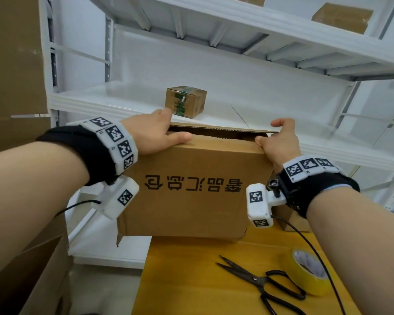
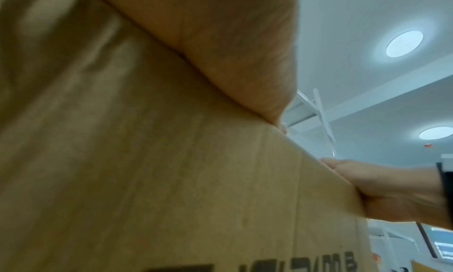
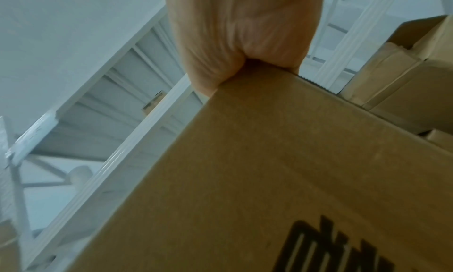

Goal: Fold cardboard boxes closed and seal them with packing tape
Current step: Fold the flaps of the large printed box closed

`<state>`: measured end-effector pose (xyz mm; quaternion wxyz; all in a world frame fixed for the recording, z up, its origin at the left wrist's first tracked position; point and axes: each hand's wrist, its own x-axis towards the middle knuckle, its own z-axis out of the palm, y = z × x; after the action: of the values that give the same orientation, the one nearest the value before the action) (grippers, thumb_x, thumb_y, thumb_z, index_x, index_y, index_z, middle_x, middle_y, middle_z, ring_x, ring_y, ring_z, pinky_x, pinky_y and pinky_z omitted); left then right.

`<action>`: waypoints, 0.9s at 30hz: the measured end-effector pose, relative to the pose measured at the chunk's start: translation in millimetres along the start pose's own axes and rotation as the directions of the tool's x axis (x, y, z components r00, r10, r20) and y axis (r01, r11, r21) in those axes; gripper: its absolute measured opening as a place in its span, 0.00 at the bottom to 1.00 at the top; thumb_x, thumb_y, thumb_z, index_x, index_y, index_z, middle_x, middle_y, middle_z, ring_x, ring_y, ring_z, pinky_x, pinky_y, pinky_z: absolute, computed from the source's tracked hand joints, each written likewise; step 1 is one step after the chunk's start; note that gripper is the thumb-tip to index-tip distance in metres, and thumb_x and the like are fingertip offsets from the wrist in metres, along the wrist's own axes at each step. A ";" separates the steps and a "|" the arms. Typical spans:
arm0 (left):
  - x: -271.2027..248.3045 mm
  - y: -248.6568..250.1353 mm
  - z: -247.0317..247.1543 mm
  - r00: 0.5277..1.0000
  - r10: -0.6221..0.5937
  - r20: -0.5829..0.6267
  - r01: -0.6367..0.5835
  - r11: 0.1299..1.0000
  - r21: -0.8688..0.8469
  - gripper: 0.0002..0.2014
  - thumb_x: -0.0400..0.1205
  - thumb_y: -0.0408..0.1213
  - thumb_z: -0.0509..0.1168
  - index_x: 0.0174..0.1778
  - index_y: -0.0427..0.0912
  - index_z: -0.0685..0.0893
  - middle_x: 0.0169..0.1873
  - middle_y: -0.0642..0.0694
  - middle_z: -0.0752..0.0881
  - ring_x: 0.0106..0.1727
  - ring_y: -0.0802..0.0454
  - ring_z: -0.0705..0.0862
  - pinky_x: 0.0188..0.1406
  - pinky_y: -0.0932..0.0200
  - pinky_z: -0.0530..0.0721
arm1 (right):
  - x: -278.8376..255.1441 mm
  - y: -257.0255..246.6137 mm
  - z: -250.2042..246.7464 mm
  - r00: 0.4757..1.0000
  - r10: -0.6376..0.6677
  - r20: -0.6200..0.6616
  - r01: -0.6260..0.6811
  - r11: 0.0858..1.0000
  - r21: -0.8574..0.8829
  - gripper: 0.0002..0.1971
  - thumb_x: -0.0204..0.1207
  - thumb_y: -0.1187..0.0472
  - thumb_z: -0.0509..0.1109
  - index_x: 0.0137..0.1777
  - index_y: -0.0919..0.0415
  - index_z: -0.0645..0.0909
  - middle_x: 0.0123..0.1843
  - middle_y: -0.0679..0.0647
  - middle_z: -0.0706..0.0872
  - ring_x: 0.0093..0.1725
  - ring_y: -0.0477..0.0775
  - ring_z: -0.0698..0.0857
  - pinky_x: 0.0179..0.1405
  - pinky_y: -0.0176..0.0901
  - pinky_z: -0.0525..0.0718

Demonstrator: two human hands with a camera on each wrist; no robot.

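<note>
A brown cardboard box (image 1: 191,194) with black printed characters stands at the far edge of the yellow table (image 1: 191,280). Its top flaps lie nearly flat, with a dark gap along the far edge. My left hand (image 1: 155,135) grips the box's top left corner, thumb on the near face, fingers over the top. My right hand (image 1: 278,139) grips the top right corner the same way. In the left wrist view the box (image 2: 147,169) fills the frame under my palm (image 2: 232,43). The right wrist view shows my palm (image 3: 240,33) on the box (image 3: 269,179) corner.
Black scissors (image 1: 262,283) lie open on the table near a yellow tape roll (image 1: 309,271). A small taped box (image 1: 185,101) sits on the white shelf (image 1: 100,98) behind. More cardboard boxes (image 1: 14,64) stand at the left and further boxes (image 3: 404,72) at the right.
</note>
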<state>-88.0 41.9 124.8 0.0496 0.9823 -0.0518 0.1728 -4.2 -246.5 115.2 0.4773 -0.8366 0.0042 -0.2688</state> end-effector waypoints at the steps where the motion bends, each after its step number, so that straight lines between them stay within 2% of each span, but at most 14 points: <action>1: 0.9 3.7 2.0 1.000 0.010 0.010 -0.010 1.000 -0.012 0.42 0.74 0.77 0.42 0.69 0.46 0.68 0.60 0.46 0.80 0.51 0.49 0.82 0.52 0.47 0.81 | -0.5 -1.0 -2.1 1.000 0.019 0.007 -0.018 0.999 -0.034 0.24 0.77 0.58 0.76 0.69 0.46 0.70 0.68 0.58 0.76 0.54 0.59 0.82 0.63 0.53 0.84; 3: 2.4 13.2 6.3 0.997 0.067 0.032 -0.067 0.998 0.013 0.46 0.74 0.78 0.37 0.82 0.51 0.57 0.76 0.46 0.75 0.69 0.44 0.79 0.69 0.40 0.76 | -1.2 -3.9 -4.6 0.999 0.025 0.039 -0.021 0.994 -0.106 0.20 0.80 0.56 0.73 0.71 0.49 0.77 0.73 0.59 0.70 0.52 0.57 0.79 0.64 0.47 0.80; 4: 2.8 20.9 8.8 0.993 0.107 0.054 -0.109 0.993 0.045 0.46 0.74 0.78 0.34 0.85 0.56 0.50 0.81 0.48 0.68 0.77 0.45 0.72 0.76 0.37 0.70 | -1.3 -4.9 -4.9 0.998 0.007 0.058 0.000 0.992 -0.125 0.16 0.82 0.56 0.71 0.69 0.50 0.81 0.73 0.58 0.71 0.51 0.54 0.79 0.63 0.44 0.80; 6: 4.6 42.3 14.9 0.980 0.174 0.096 -0.184 0.978 0.100 0.45 0.75 0.78 0.32 0.86 0.58 0.45 0.85 0.50 0.59 0.84 0.46 0.62 0.81 0.35 0.61 | -2.6 -6.4 -4.6 0.995 -0.044 0.095 0.056 0.990 -0.133 0.12 0.83 0.58 0.68 0.64 0.52 0.86 0.67 0.53 0.81 0.46 0.46 0.80 0.51 0.38 0.80; 7: 6.7 53.4 18.7 0.977 0.187 0.099 -0.198 0.973 0.115 0.46 0.75 0.78 0.33 0.86 0.56 0.46 0.85 0.48 0.58 0.84 0.46 0.60 0.81 0.35 0.60 | -3.1 -6.4 -4.1 0.993 -0.062 0.103 0.076 0.988 -0.136 0.11 0.84 0.59 0.67 0.62 0.51 0.87 0.62 0.50 0.84 0.44 0.43 0.79 0.46 0.37 0.78; 8: 9.9 63.0 22.1 0.979 0.182 0.091 -0.192 0.974 0.123 0.46 0.75 0.77 0.33 0.87 0.55 0.48 0.85 0.46 0.59 0.84 0.44 0.60 0.81 0.35 0.60 | -3.1 -5.9 -3.6 0.992 -0.069 0.102 0.083 0.987 -0.136 0.11 0.84 0.60 0.67 0.61 0.51 0.87 0.60 0.49 0.86 0.43 0.42 0.79 0.45 0.37 0.78; 10: 17.0 75.5 26.4 0.987 0.146 0.064 -0.154 0.980 0.130 0.48 0.75 0.77 0.33 0.86 0.51 0.51 0.83 0.40 0.62 0.82 0.40 0.64 0.79 0.33 0.64 | -2.6 -4.6 -4.6 0.993 -0.079 0.086 0.090 0.987 -0.132 0.09 0.85 0.60 0.67 0.57 0.50 0.88 0.57 0.49 0.87 0.43 0.41 0.79 0.48 0.40 0.80; 13: 22.5 78.8 27.3 0.994 0.107 0.029 -0.110 0.984 0.141 0.50 0.73 0.79 0.32 0.79 0.48 0.69 0.77 0.37 0.70 0.73 0.37 0.74 0.71 0.35 0.74 | -2.9 -6.7 -6.7 0.990 -0.113 0.085 0.129 0.971 -0.203 0.10 0.85 0.62 0.66 0.55 0.49 0.88 0.57 0.50 0.88 0.42 0.42 0.81 0.43 0.37 0.79; 14: 23.0 78.8 28.1 0.994 0.109 0.017 -0.110 0.983 0.144 0.50 0.72 0.80 0.31 0.75 0.48 0.73 0.74 0.38 0.72 0.70 0.37 0.77 0.67 0.36 0.77 | -2.6 -8.5 -7.4 0.987 -0.127 0.102 0.149 0.955 -0.256 0.12 0.86 0.63 0.65 0.56 0.50 0.89 0.59 0.50 0.88 0.45 0.44 0.82 0.43 0.37 0.78; 17: 22.1 79.9 28.3 0.995 0.103 0.011 -0.103 0.984 0.148 0.50 0.71 0.81 0.32 0.67 0.48 0.78 0.72 0.37 0.72 0.65 0.38 0.79 0.63 0.38 0.80 | -2.7 -16.9 -8.5 0.975 -0.158 0.156 0.207 0.898 -0.388 0.16 0.86 0.68 0.62 0.63 0.54 0.88 0.65 0.52 0.87 0.60 0.52 0.83 0.55 0.40 0.78; 20: 22.6 77.4 27.6 0.998 0.067 0.014 -0.069 0.987 0.143 0.52 0.71 0.80 0.33 0.70 0.43 0.76 0.74 0.34 0.71 0.72 0.35 0.74 0.70 0.37 0.75 | 0.0 -20.9 -6.7 0.965 -0.160 0.209 0.238 0.867 -0.437 0.20 0.85 0.69 0.61 0.74 0.54 0.79 0.70 0.54 0.85 0.69 0.58 0.81 0.66 0.47 0.80; 22: 23.2 75.5 27.7 0.998 0.060 0.022 -0.062 0.989 0.135 0.54 0.71 0.80 0.34 0.76 0.40 0.72 0.79 0.34 0.67 0.79 0.36 0.67 0.77 0.35 0.67 | 1.8 -22.0 -5.9 0.959 -0.145 0.245 0.248 0.847 -0.469 0.23 0.86 0.68 0.60 0.79 0.54 0.73 0.72 0.56 0.82 0.71 0.60 0.80 0.68 0.50 0.80; 24: 24.6 74.3 27.8 0.998 0.064 0.029 -0.067 0.990 0.121 0.54 0.72 0.80 0.34 0.78 0.39 0.68 0.80 0.36 0.68 0.81 0.38 0.65 0.79 0.35 0.64 | 3.7 -24.0 -6.0 0.946 -0.139 0.294 0.281 0.806 -0.521 0.25 0.86 0.68 0.59 0.82 0.54 0.70 0.74 0.58 0.81 0.72 0.61 0.80 0.68 0.51 0.80; 27: 27.6 72.7 28.8 0.996 0.078 0.053 -0.082 0.992 0.092 0.54 0.71 0.81 0.33 0.84 0.45 0.58 0.81 0.38 0.67 0.81 0.39 0.66 0.79 0.35 0.64 | 5.4 -27.4 -7.0 0.925 -0.128 0.358 0.327 0.748 -0.578 0.25 0.85 0.69 0.58 0.81 0.53 0.72 0.75 0.57 0.80 0.73 0.61 0.79 0.69 0.50 0.79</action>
<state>-61.2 -35.7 113.1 -0.0048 0.9847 -0.0841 0.1524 -9.6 -238.6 142.4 0.1292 -0.9717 -0.0810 -0.1804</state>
